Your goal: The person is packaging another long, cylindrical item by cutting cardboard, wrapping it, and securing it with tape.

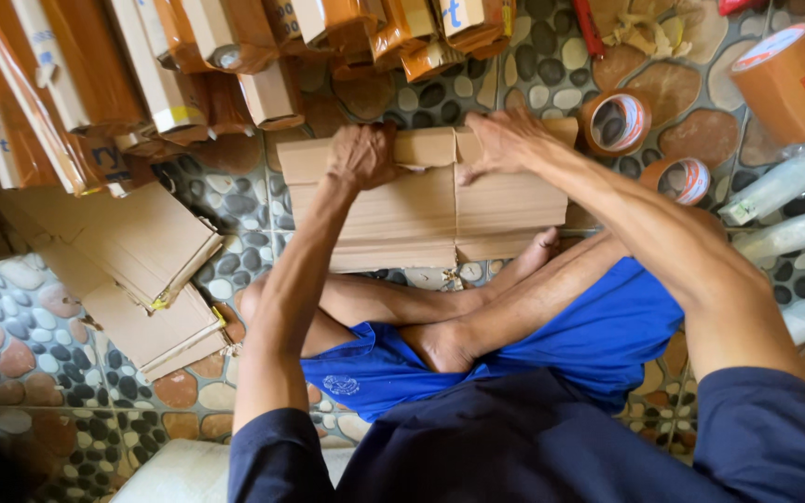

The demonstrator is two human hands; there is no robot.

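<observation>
Person wears a dark navy short-sleeved shirt point(514, 447) and bright blue shorts point(598, 335) with a small pale emblem; feet bare.

Pebble-patterned tile floor point(20, 317) in grey, tan and rust, evenly lit; a pale cushion point(184, 470) lies on it.

A flat brown cardboard box point(426, 200) lies at centre, the left hand point(361, 156) and right hand point(502, 140) pressing its far flaps. At ten o'clock – taped orange-brown parcels point(95, 84) with white labels. At eight o'clock, flattened cartons point(146, 270) – stacked. At two o'clock, brown tape rolls point(615, 122) with white-and-red labels.
</observation>
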